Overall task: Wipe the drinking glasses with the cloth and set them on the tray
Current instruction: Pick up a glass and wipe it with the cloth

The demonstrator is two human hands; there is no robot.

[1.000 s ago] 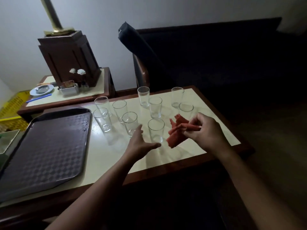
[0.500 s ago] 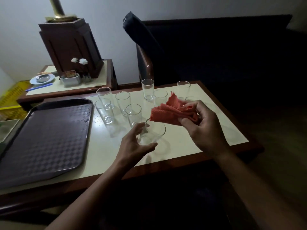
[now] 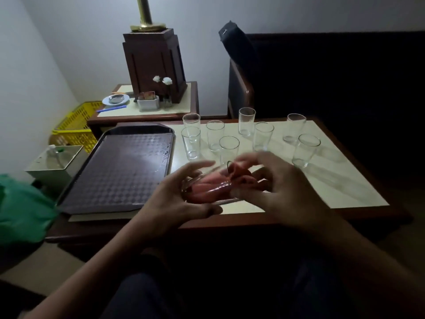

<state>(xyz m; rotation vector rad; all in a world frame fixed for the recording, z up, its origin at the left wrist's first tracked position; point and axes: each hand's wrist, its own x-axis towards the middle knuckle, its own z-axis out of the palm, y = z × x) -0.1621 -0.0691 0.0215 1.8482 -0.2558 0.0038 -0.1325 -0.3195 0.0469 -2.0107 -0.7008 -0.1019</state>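
Note:
My left hand point(image 3: 174, 199) grips a clear drinking glass point(image 3: 210, 187) tipped on its side above the table's near edge. A red cloth point(image 3: 239, 174) is stuffed into the glass's mouth, and my right hand point(image 3: 276, 192) holds the cloth there, its fingers blurred. Several more empty glasses point(image 3: 263, 135) stand upright in a loose group on the pale tabletop point(image 3: 345, 180) beyond my hands. The dark brown tray point(image 3: 119, 171) lies at the table's left end with no glass on it.
A side table behind carries a dark wooden lamp base point(image 3: 156, 65), a white holder point(image 3: 148, 103) and a small plate point(image 3: 115, 99). A yellow basket point(image 3: 77, 125) and a pale box point(image 3: 55, 162) sit at left. A dark sofa point(image 3: 333, 77) backs the table. Green fabric point(image 3: 20, 208) lies at far left.
My left hand lifted the nearest glass off the table and tipped it sideways. My right hand brought the red cloth over and pushed it into the glass.

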